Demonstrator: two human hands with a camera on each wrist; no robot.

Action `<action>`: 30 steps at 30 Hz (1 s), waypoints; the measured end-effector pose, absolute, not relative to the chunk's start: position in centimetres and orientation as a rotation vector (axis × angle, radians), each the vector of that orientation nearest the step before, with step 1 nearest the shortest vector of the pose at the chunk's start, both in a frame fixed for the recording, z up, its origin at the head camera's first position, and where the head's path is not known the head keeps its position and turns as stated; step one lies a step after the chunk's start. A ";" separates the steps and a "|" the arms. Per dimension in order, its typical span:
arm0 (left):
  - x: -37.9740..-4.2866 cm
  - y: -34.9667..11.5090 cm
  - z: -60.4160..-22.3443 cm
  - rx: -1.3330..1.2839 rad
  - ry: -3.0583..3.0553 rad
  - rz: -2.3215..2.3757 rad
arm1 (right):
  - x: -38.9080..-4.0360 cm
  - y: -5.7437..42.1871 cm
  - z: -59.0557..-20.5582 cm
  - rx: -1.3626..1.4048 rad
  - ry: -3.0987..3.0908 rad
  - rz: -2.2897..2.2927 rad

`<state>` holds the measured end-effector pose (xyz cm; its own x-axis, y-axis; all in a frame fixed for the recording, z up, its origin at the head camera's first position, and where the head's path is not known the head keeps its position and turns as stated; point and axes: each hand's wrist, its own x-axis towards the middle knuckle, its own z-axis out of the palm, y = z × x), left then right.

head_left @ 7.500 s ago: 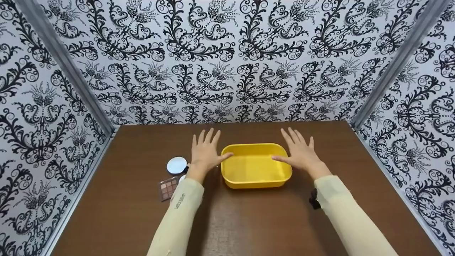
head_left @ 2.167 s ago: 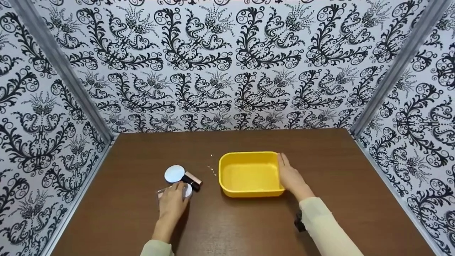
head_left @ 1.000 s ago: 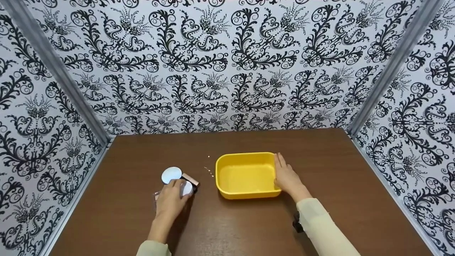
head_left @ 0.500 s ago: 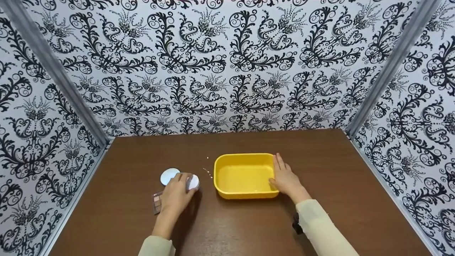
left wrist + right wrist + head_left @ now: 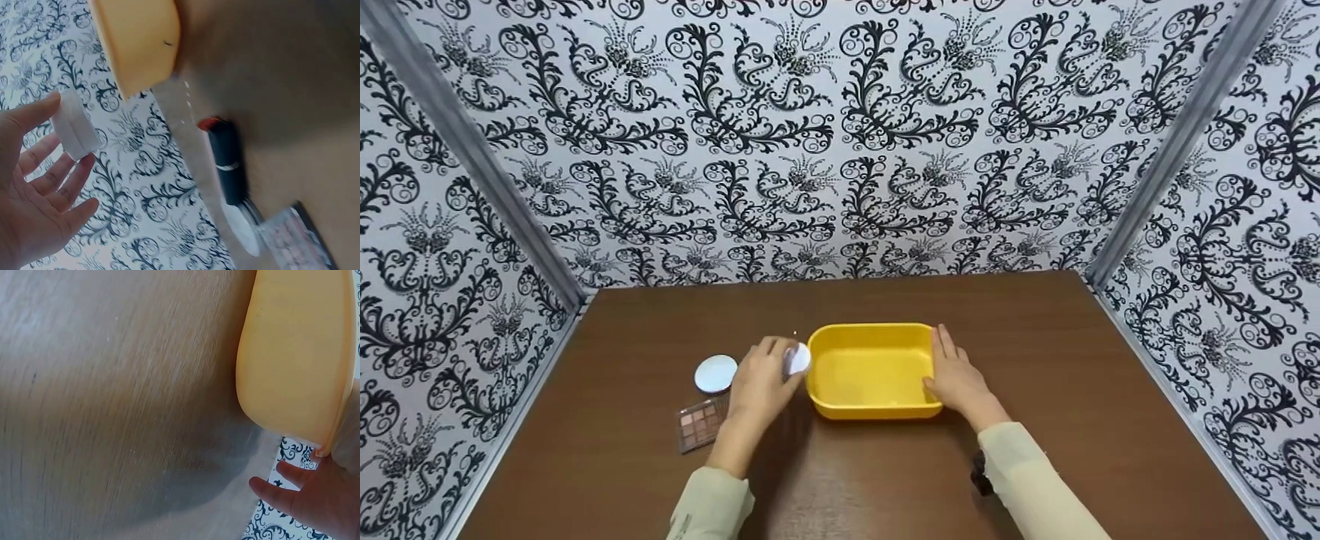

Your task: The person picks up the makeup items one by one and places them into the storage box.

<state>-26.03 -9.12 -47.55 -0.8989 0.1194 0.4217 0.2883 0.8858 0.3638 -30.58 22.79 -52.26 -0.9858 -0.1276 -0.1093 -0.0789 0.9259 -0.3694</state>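
My left hand [image 5: 759, 382] holds a small, round, white-topped container [image 5: 798, 359] just off the left rim of a yellow plastic tub [image 5: 877, 412]. In the left wrist view the container [image 5: 76, 126] looks whitish and short, held between thumb and fingertips. My right hand [image 5: 958, 379] grips the tub's right wall, thumb over the rim and fingers along the outside. The right wrist view shows those fingers [image 5: 275, 494] extended past the tub wall [image 5: 292, 354]; the thumb is hidden there. Nothing is visible inside the tub.
Left of the left hand lie a round white disc [image 5: 715, 373] and an eyeshadow palette [image 5: 701, 424]. A black tube with a red end [image 5: 228, 166], like a lipstick, shows in the left wrist view. White specks [image 5: 188, 101] dot the table. Patterned walls [image 5: 840, 150] surround it.
My left hand has lifted the white-topped container from beside the palette and carried it right to the tub, uncovering more of the palette. The right hand stays at the tub's right side.
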 end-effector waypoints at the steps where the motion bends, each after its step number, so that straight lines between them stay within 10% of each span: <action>1: -26.2 -8.8 -47.3 -0.305 -2.660 -0.597 | -30.6 22.8 -52.2 -0.157 2.952 -0.556; 30: -29.6 -2.2 -48.0 -0.488 -2.750 -0.409 | -30.7 22.7 -52.4 -0.142 2.955 -0.537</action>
